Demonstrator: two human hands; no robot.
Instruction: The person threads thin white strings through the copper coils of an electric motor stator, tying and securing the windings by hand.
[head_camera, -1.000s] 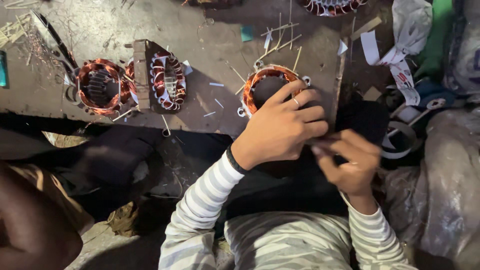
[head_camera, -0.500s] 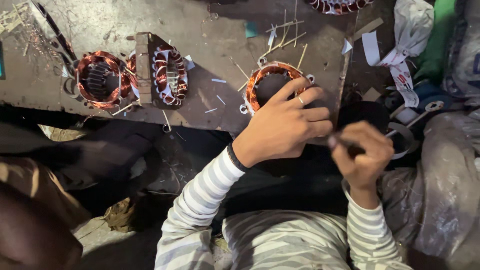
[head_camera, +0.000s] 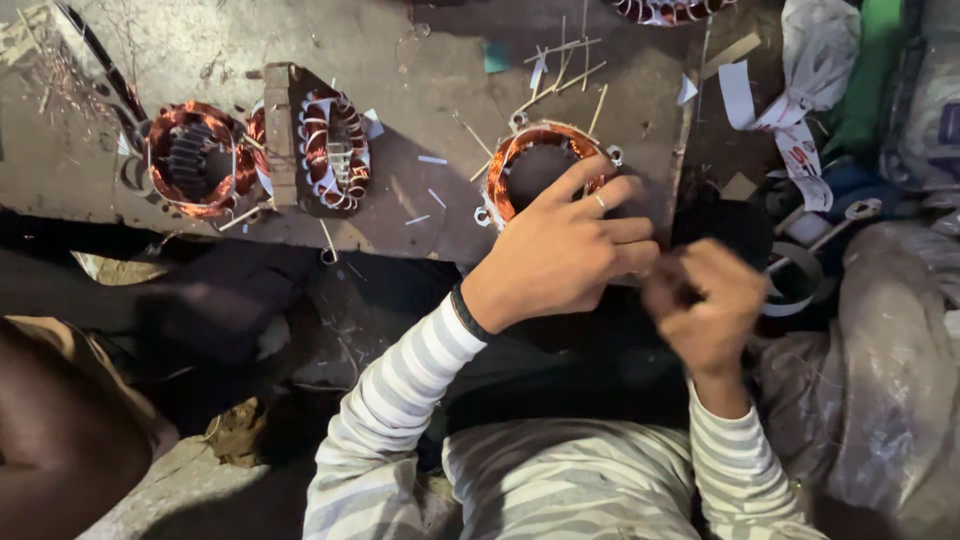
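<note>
Since the earlier frames the right hand (head_camera: 705, 310) has drawn slightly away from the left and now appears motion-blurred, fingers curled narrow around something too blurred to identify; whether it holds wire cannot be told. Left hand (head_camera: 565, 250), a ring on one finger, lies spread wide and flat over the near side of the copper-wound stator (head_camera: 530, 160), pressing it onto the table (head_camera: 400, 60); it holds nothing closed within its fingers. This stator sits at the table's near edge, at 12 o'clock from the hands, with thin wooden slivers (head_camera: 570, 60) scattered beyond it.

Risk, as a judgement: a hard pull by the right hand could snag or kink fine winding wire, or drag the stator off the near edge, because only the flat palm restrains it.

At 9 o'clock lie two further stators: one with white lacing (head_camera: 335, 150) propped beside a wooden block (head_camera: 278, 135), and one bare copper (head_camera: 190, 160) farther left. At 2 o'clock, off the table, white paper strips with red marks (head_camera: 790, 130) curl beside a crumpled white bag (head_camera: 830, 40) and a green package (head_camera: 875, 70). A roll of tape (head_camera: 795, 280) sits at 3 o'clock.
</note>
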